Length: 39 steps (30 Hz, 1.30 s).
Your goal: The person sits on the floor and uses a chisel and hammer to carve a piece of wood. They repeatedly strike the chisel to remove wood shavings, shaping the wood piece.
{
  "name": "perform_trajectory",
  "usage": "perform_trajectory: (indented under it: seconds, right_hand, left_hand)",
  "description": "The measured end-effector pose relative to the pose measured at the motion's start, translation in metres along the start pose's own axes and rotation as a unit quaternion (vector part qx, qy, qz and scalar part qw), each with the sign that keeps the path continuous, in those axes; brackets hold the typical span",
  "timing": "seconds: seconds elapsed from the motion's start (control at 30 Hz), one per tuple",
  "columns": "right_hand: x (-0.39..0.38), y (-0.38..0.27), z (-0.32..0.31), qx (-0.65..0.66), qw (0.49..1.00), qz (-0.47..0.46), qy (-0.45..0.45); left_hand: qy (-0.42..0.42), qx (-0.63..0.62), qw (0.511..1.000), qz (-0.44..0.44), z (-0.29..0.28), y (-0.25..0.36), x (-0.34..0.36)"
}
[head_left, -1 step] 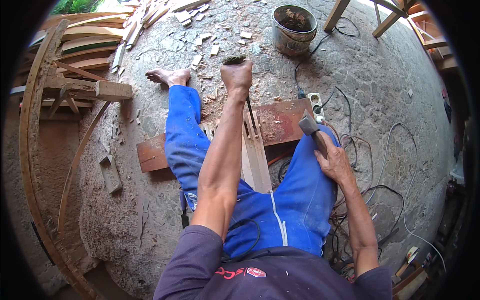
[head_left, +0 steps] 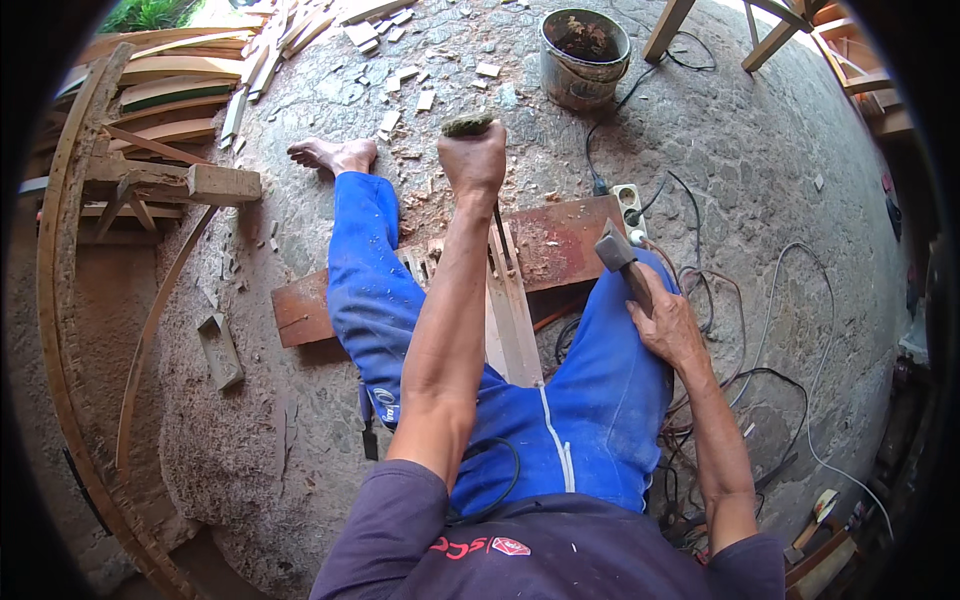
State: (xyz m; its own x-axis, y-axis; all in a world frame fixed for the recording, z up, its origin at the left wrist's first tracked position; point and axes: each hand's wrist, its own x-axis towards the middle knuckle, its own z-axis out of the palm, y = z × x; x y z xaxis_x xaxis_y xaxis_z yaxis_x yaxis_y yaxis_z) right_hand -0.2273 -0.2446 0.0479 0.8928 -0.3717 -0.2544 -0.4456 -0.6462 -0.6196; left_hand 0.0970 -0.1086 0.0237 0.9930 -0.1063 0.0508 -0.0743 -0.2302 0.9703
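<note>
My left hand [head_left: 470, 165] is closed around a chisel-like tool [head_left: 465, 125] with a worn, greenish-dark top. Its narrow dark shaft runs down to slots in pale wooden pieces [head_left: 515, 320] between my legs, lying across a reddish-brown board [head_left: 305, 315]. The tip is too small to make out. My right hand [head_left: 665, 330] grips a hammer [head_left: 618, 250] by its wooden handle, resting against my blue-trousered right thigh, with the grey head angled up and to the left, apart from the chisel.
A power strip [head_left: 628, 208] with tangled cords lies at right. A grimy bucket [head_left: 585, 70] stands at the top. Curved timbers [head_left: 180, 70] and a wooden frame [head_left: 225, 182] occupy the left. Offcuts, shavings and a small trough [head_left: 220, 350] lie on the rough floor.
</note>
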Motion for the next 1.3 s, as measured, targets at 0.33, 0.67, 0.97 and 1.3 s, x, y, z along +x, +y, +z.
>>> perform_trajectory:
  seconds: [0.33,0.67,0.97,1.3]
  right_hand:
    - [0.016,-0.021,-0.004,-0.037,0.999,0.021,-0.034]
    - [0.020,-0.021,-0.005,-0.024,0.998,0.038,-0.034]
    - [0.017,-0.010,-0.004,0.014,0.999,0.042,-0.017]
    - [0.022,-0.015,-0.002,-0.016,0.999,0.030,-0.025]
  left_hand:
    - [0.003,-0.018,0.997,-0.076,0.006,-0.029,0.044]
    - [-0.074,-0.002,0.950,-0.304,0.019,-0.048,0.077]
    - [-0.208,-0.186,0.932,-0.232,-0.016,0.012,0.046]
    - [-0.074,0.081,0.957,0.268,-0.055,0.053,-0.052]
